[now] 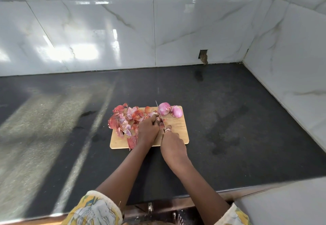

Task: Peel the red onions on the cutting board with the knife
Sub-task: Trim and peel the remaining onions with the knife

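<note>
A wooden cutting board [178, 129] lies on the dark counter. My left hand [147, 130] is closed over a small red onion [159, 123], mostly hidden under my fingers. My right hand [172, 144] grips the knife [160, 113], whose thin blade points away from me and rests against that onion. Two peeled pinkish onions sit at the board's far right corner, one larger [164, 108] and one smaller [177, 111]. A heap of red onion skins [123, 120] covers the board's left half and spills over its left edge.
The black stone counter [229, 118] runs wide on both sides of the board. White marbled wall tiles [123, 30] close the back and the right side, with a small hole [203, 57] at the base. The counter's front edge is near my sleeves.
</note>
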A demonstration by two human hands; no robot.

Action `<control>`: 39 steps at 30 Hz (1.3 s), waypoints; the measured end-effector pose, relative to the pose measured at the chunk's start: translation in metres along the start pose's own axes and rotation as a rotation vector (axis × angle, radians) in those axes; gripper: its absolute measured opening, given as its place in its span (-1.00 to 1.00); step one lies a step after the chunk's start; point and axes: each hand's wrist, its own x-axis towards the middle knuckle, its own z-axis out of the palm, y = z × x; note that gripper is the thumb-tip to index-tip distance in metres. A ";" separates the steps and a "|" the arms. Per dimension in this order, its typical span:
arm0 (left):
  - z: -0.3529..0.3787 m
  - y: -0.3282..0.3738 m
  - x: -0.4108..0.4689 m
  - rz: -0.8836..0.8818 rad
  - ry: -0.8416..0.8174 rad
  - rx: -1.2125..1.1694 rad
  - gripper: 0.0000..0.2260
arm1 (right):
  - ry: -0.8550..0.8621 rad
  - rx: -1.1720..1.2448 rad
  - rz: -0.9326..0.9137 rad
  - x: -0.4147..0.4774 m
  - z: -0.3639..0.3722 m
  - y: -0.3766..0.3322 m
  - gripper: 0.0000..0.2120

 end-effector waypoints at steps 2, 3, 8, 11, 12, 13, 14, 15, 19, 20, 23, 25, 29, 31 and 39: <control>0.003 -0.004 -0.001 0.012 0.010 -0.007 -0.81 | -0.016 0.046 0.002 0.008 -0.004 0.001 -0.61; 0.003 -0.005 -0.002 0.013 0.018 -0.020 -0.80 | -0.022 0.076 0.001 0.012 -0.005 0.001 -0.63; 0.004 -0.001 -0.009 -0.018 0.099 -0.042 -0.82 | -0.016 0.142 -0.043 0.017 -0.008 -0.001 -0.70; 0.003 0.000 -0.009 -0.032 0.141 -0.066 -0.83 | -0.006 0.113 -0.064 0.013 -0.006 0.001 -0.67; 0.001 0.000 -0.008 -0.043 0.156 -0.058 -0.83 | -0.003 0.097 -0.065 0.012 -0.005 0.001 -0.65; -0.002 0.000 -0.006 -0.051 0.163 -0.046 -0.82 | -0.002 0.084 -0.065 0.011 -0.003 0.000 -0.62; -0.003 -0.002 -0.004 -0.050 0.166 -0.034 -0.82 | -0.003 0.076 -0.063 0.009 -0.001 -0.001 -0.60; -0.004 -0.004 -0.002 -0.051 0.166 -0.023 -0.83 | -0.006 0.076 -0.061 0.007 0.001 -0.002 -0.59; -0.004 -0.006 -0.002 -0.066 0.174 -0.019 -0.82 | -0.004 0.070 -0.061 0.000 0.005 -0.002 -0.60; -0.003 -0.006 -0.002 -0.054 0.184 -0.018 -0.82 | -0.001 0.063 -0.061 0.000 0.005 -0.002 -0.60; -0.002 -0.007 -0.003 -0.022 0.181 -0.003 -0.84 | -0.009 0.046 -0.057 0.001 0.004 -0.003 -0.60; -0.002 -0.007 -0.003 -0.019 0.166 -0.019 -0.84 | -0.015 0.029 -0.055 0.006 0.003 -0.008 -0.59; 0.000 -0.006 -0.003 -0.046 0.152 -0.027 -0.85 | 0.000 0.065 -0.053 0.017 0.003 -0.015 -0.68; 0.001 -0.006 -0.002 -0.061 0.149 -0.038 -0.86 | 0.000 0.075 -0.043 0.016 0.005 -0.014 -0.67; -0.002 -0.003 -0.004 -0.072 0.138 -0.028 -0.84 | -0.028 0.232 0.015 0.010 0.010 -0.008 -0.72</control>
